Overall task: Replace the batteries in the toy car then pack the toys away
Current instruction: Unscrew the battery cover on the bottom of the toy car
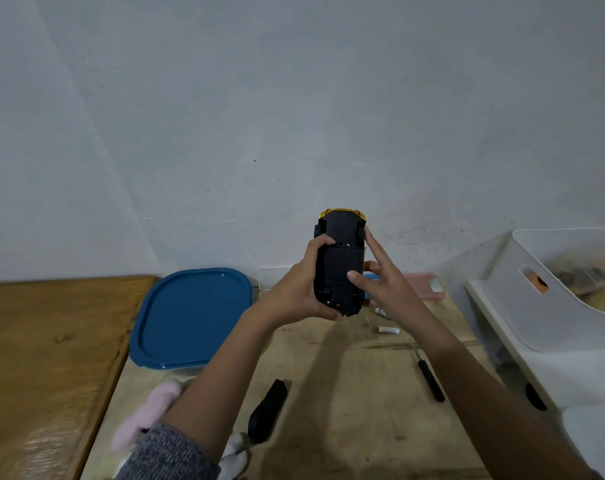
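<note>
Hands are both raised in front of me, above the table, with the toy car between them. My left hand grips the car along its left side: the fingers curl round behind the body and the thumb lies across the black underside near the far end. My right hand is spread, fingers straight. Its index finger runs up the car's right edge toward the wheel, and its thumb tip presses on the underside about halfway down. I see at least one more finger behind the car.

The car is held upright and belly toward me, with a strip of yellow body showing at the top.

Just below and right of my right hand, two batteries lie on the table, one partly hidden by my wrist. A screwdriver lies under my right forearm. Between my forearms sits a black oblong piece; I cannot tell what it is. Left of my left hand is a blue-lidded container.
</note>
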A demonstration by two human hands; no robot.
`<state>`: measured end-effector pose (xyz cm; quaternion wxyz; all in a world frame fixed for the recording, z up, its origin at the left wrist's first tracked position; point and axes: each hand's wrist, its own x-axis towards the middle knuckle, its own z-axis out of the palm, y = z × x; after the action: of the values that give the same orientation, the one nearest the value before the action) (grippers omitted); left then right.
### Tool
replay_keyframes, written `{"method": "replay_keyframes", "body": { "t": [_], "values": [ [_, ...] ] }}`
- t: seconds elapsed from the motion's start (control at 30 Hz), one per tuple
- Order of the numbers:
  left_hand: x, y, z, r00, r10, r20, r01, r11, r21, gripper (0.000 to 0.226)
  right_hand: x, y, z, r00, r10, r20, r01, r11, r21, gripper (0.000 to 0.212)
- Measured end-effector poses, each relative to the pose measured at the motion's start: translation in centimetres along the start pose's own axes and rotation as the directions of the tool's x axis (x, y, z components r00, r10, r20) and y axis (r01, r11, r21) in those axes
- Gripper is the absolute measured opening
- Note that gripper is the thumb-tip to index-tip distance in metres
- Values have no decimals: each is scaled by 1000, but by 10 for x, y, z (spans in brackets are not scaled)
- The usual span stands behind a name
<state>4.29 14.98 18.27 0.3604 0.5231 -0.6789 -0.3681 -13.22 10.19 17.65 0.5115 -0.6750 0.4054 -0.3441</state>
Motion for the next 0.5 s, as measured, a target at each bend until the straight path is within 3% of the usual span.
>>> {"method": "replay_keyframes", "body": {
  "t": [0.5],
  "values": [
    [-7,-3,15,999,-33,-31,32,999,-33,102,-8,13,-8,998,41,39,-44,996,77,77]
  ]
}}
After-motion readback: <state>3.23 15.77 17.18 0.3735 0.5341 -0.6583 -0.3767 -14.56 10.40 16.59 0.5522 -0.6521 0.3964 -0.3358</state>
